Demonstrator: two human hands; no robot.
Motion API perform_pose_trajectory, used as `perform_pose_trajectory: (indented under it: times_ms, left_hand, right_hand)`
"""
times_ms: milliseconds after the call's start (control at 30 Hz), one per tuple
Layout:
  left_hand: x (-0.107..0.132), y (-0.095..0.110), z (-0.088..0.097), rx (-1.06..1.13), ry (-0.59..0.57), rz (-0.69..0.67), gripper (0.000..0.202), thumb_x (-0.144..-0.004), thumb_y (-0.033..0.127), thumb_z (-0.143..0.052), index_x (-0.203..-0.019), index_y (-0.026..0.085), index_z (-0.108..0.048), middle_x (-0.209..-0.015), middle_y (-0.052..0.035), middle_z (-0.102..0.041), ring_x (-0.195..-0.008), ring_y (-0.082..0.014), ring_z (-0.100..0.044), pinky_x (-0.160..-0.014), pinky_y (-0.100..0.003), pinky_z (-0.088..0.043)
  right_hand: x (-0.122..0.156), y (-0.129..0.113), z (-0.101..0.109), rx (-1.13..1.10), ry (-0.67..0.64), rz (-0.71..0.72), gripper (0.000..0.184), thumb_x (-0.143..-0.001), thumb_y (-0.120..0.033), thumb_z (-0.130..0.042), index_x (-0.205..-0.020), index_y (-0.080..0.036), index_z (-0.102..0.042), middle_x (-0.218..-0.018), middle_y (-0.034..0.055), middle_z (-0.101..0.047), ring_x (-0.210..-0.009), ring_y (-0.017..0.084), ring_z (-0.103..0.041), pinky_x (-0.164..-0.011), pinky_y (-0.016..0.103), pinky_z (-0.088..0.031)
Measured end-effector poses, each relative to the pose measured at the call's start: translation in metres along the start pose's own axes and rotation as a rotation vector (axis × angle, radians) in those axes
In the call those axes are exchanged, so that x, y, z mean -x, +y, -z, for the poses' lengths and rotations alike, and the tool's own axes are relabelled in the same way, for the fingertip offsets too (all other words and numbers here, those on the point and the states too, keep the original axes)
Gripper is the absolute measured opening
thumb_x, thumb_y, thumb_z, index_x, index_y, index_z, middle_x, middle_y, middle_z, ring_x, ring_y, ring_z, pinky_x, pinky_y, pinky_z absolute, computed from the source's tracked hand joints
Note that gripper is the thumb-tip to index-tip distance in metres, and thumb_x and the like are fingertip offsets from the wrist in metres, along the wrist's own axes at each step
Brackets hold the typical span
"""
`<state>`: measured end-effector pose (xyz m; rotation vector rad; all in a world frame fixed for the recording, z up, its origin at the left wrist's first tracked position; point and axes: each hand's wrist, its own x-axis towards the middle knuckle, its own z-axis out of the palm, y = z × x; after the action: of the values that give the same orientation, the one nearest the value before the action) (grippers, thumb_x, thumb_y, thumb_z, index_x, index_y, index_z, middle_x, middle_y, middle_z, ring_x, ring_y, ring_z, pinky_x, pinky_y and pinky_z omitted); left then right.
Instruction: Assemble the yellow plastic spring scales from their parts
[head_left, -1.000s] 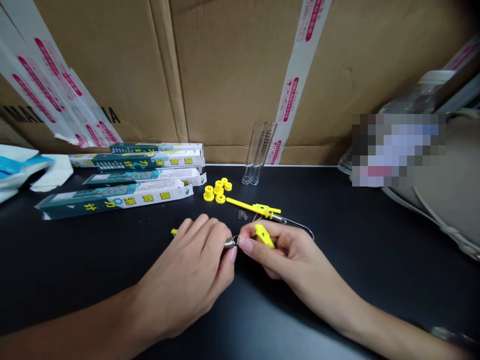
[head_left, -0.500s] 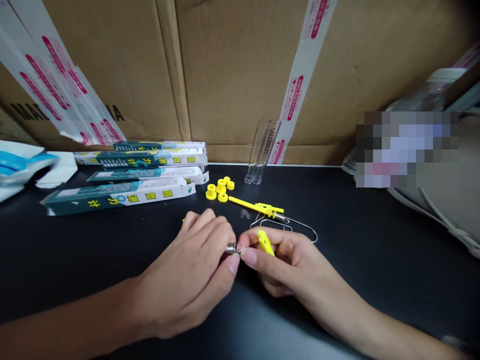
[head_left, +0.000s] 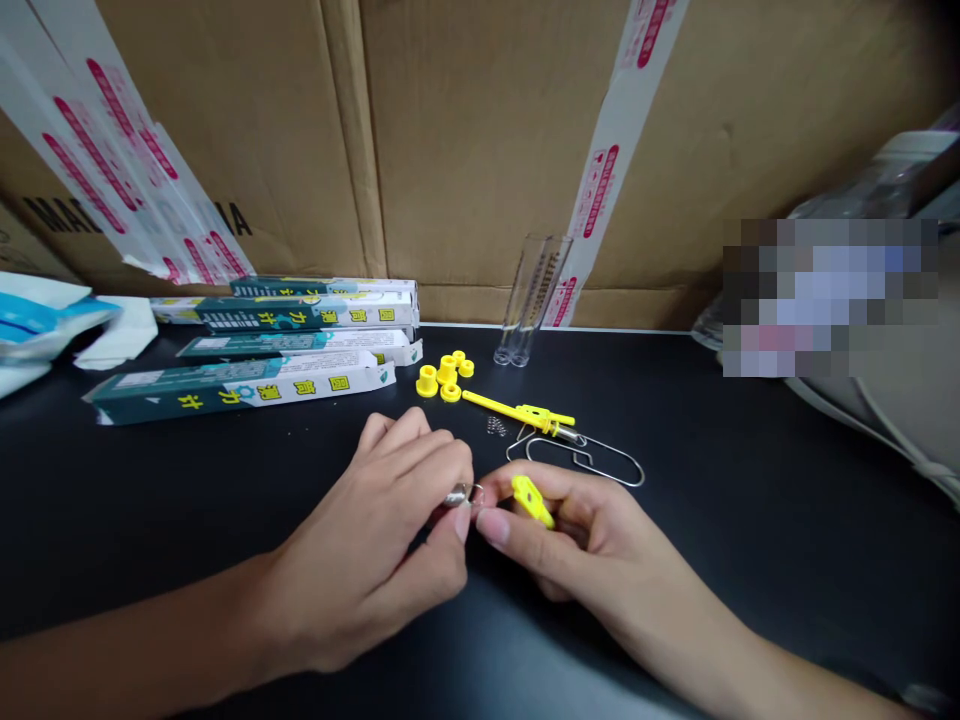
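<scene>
My left hand (head_left: 375,560) is closed in a pinch on a small silver metal piece (head_left: 457,494) over the black table. My right hand (head_left: 577,540) meets it fingertip to fingertip and grips a small yellow plastic part (head_left: 532,499). Just beyond my right hand lie wire hooks (head_left: 592,460) and a long yellow rod with a clip (head_left: 517,410). A tiny spring (head_left: 495,427) lies beside them. Several yellow caps (head_left: 444,378) sit a little farther back.
Long teal-and-white boxes (head_left: 262,360) lie stacked at the left. Two clear tubes (head_left: 532,300) lean against the cardboard wall (head_left: 465,150) at the back. White and blue packaging (head_left: 45,325) is at far left, a beige bag (head_left: 885,390) at right.
Both hands have stayed joined and shifted slightly toward me. The wire hooks behind my right hand are now uncovered more fully.
</scene>
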<state>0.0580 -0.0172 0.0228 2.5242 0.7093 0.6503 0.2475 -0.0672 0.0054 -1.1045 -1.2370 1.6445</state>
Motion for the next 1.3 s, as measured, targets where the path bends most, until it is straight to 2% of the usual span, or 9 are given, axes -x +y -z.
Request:
perform_pose_trajectory:
  times_ms: [233, 467, 567, 800, 967, 1300]
  left_hand:
    - [0.000, 0.001, -0.002, -0.062, 0.021, -0.023, 0.018, -0.093, 0.015, -0.033, -0.077, 0.021, -0.037, -0.073, 0.0022, -0.045, -0.072, -0.0191, -0.037, -0.067, -0.038, -0.024]
    - [0.000, 0.001, -0.011, -0.242, 0.006, -0.033, 0.014, -0.089, 0.016, -0.037, -0.076, 0.021, -0.039, -0.073, 0.0001, -0.044, -0.072, -0.0209, -0.035, -0.066, -0.039, -0.022]
    - [0.000, 0.001, -0.010, -0.204, -0.004, -0.030, 0.014, -0.089, 0.016, -0.040, -0.077, 0.021, -0.037, -0.073, 0.0008, -0.044, -0.072, -0.0203, -0.036, -0.066, -0.039, -0.023]
    - [-0.001, 0.000, -0.005, -0.066, -0.032, -0.033, 0.017, -0.090, 0.016, -0.041, -0.077, 0.022, -0.034, -0.074, 0.0019, -0.046, -0.072, -0.0193, -0.037, -0.065, -0.038, -0.025]
    - [-0.002, -0.001, -0.004, -0.025, -0.038, -0.033, 0.018, -0.091, 0.014, -0.041, -0.076, 0.022, -0.032, -0.073, 0.0031, -0.045, -0.072, -0.0181, -0.037, -0.065, -0.037, -0.025]
    - [-0.003, -0.001, -0.005, -0.031, -0.037, 0.024, 0.021, -0.093, 0.015, -0.037, -0.074, 0.022, -0.032, -0.071, 0.0036, -0.044, -0.070, -0.0177, -0.038, -0.064, -0.036, -0.025]
  right_hand:
    - [0.004, -0.004, -0.005, 0.034, 0.037, 0.008, 0.033, -0.091, -0.054, -0.064, -0.096, -0.022, -0.061, -0.066, -0.0065, -0.033, -0.059, 0.010, -0.025, -0.050, 0.023, -0.022]
    - [0.002, -0.005, -0.004, 0.045, 0.064, 0.025, 0.037, -0.085, -0.055, -0.070, -0.082, -0.019, -0.061, -0.062, -0.0065, -0.031, -0.056, 0.009, -0.024, -0.049, 0.024, -0.021]
    - [0.001, -0.004, -0.003, 0.004, 0.059, 0.017, 0.031, -0.084, -0.048, -0.074, -0.083, -0.019, -0.063, -0.061, -0.0069, -0.033, -0.055, 0.009, -0.023, -0.047, 0.024, -0.021]
    - [0.002, -0.003, 0.002, -0.049, 0.010, 0.016, 0.021, -0.089, -0.040, -0.072, -0.085, -0.020, -0.068, -0.063, -0.0071, -0.034, -0.055, 0.008, -0.020, -0.047, 0.022, -0.022]
    - [-0.001, -0.003, 0.002, -0.101, -0.041, 0.005, 0.024, -0.090, -0.040, -0.071, -0.080, -0.018, -0.067, -0.062, -0.0073, -0.035, -0.055, 0.008, -0.020, -0.048, 0.021, -0.022]
    - [-0.002, -0.002, 0.004, 0.002, 0.005, -0.006, 0.032, -0.090, -0.049, -0.068, -0.083, -0.018, -0.064, -0.061, -0.0078, -0.033, -0.053, 0.008, -0.022, -0.045, 0.024, -0.018]
